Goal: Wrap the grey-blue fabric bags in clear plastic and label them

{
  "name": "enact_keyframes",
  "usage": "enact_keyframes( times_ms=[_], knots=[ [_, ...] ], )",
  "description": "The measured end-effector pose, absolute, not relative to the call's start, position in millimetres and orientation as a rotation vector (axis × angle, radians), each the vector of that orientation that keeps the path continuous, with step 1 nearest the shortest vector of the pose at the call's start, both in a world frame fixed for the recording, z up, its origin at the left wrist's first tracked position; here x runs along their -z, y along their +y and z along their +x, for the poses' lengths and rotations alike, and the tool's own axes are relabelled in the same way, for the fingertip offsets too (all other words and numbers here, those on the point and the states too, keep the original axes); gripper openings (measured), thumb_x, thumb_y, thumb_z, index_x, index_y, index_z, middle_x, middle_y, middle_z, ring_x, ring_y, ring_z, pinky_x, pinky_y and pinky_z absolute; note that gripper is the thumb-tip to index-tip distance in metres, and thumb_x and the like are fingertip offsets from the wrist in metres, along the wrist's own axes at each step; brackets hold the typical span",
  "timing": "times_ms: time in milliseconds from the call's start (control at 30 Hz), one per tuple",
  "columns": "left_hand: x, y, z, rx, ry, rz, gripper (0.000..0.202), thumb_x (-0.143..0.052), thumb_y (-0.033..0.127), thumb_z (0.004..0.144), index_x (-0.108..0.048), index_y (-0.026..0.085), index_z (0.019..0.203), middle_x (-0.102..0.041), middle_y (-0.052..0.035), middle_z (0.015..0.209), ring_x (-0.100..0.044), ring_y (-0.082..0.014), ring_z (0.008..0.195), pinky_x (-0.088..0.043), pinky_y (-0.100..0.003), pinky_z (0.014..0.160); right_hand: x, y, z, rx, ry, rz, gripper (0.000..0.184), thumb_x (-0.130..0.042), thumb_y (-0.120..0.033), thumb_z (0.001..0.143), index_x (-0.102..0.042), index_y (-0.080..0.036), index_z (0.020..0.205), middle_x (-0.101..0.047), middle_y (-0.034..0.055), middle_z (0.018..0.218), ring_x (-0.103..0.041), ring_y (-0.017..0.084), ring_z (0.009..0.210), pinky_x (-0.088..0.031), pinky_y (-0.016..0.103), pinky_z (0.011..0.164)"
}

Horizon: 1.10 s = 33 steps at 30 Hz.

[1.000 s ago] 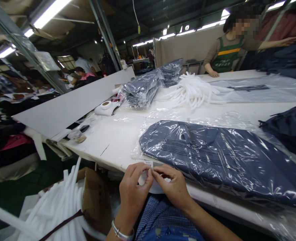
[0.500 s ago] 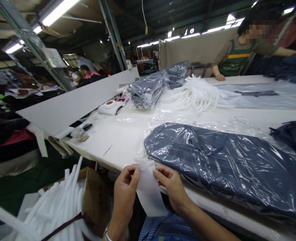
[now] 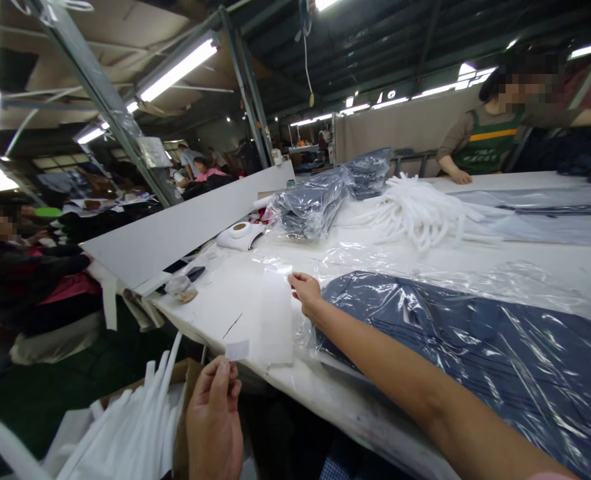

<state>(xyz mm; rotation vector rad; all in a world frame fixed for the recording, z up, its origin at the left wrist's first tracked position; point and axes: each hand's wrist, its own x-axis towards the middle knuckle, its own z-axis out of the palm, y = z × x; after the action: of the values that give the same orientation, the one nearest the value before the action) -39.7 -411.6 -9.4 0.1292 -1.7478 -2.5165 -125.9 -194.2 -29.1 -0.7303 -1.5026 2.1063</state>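
Note:
Low in front of the table, my left hand (image 3: 215, 417) pinches a small pale rectangular slip (image 3: 237, 351) between thumb and fingertips. My right hand (image 3: 305, 292) reaches out over the table and grips the upper right corner of a longer translucent white sheet (image 3: 277, 320). That sheet hangs down or lies along the tabletop; which of the two I cannot tell. Under my right forearm is a dark blue garment in a clear plastic bag (image 3: 415, 327), flat on the table.
White foam tubes (image 3: 125, 413) fill a cardboard box at lower left; more tubes (image 3: 415, 207) lie across the white table (image 3: 210, 300). Bagged dark garments (image 3: 310, 200) are stacked behind, beside a tape roll (image 3: 239, 230). A co-worker (image 3: 490, 143) stands across the table.
Both hands held the translucent sheet together. They have parted: my right hand has carried the sheet forward over the table, while my left now holds a small slip lower down. The view has shifted.

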Motion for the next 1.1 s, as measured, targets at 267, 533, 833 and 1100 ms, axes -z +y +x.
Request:
enact_keyframes(
  times_ms=[267,533,833,1100],
  knots=[
    [33,-398,-52,2.084,-2.166,-0.085,0.03,-0.069,0.045,0.078,-0.066,0.019,0.093,-0.064,0.0012,0.083,-0.058,-0.0119,0.078,-0.046,-0.02,0.067,30,-171,-122,-1.892,-1.798,-0.654,0.041,-0.074,-0.017,0.066,-0.067,-0.017,0.106,-0.064,0.0085,0.113,-0.058,0.02,0.101,-0.046,0.032,0.086],
    [25,-337,-38,1.121,-2.019,-0.917,0.01,-0.062,0.019,0.085,-0.065,0.02,0.094,-0.067,-0.004,0.092,-0.061,-0.0156,0.083,-0.049,-0.027,0.069,12,-206,44,-1.837,-1.831,-0.37,0.025,-0.063,-0.039,0.084,-0.065,-0.021,0.102,-0.069,0.0053,0.102,-0.064,0.019,0.096,-0.05,0.032,0.084],
    [38,-279,25,0.944,-1.75,-1.528,0.028,-0.068,0.009,0.079,-0.064,0.018,0.105,-0.07,-0.0066,0.096,-0.064,-0.0179,0.088,-0.05,-0.031,0.084,26,-181,125,-1.875,-1.478,-0.571,0.027,-0.07,-0.043,0.08,-0.06,-0.019,0.091,-0.066,0.0031,0.09,-0.062,0.018,0.088,-0.05,0.03,0.082],
    [28,-237,49,1.529,-2.228,-1.633,0.034,-0.062,0.031,0.087,-0.059,0.023,0.12,-0.067,-0.0076,0.107,-0.065,-0.02,0.093,-0.055,-0.031,0.072,30,-131,192,-1.777,-1.516,-0.737,0.027,-0.072,-0.042,0.077,-0.062,-0.019,0.086,-0.064,0.0012,0.079,-0.061,0.015,0.073,-0.052,0.028,0.07]
  ],
)
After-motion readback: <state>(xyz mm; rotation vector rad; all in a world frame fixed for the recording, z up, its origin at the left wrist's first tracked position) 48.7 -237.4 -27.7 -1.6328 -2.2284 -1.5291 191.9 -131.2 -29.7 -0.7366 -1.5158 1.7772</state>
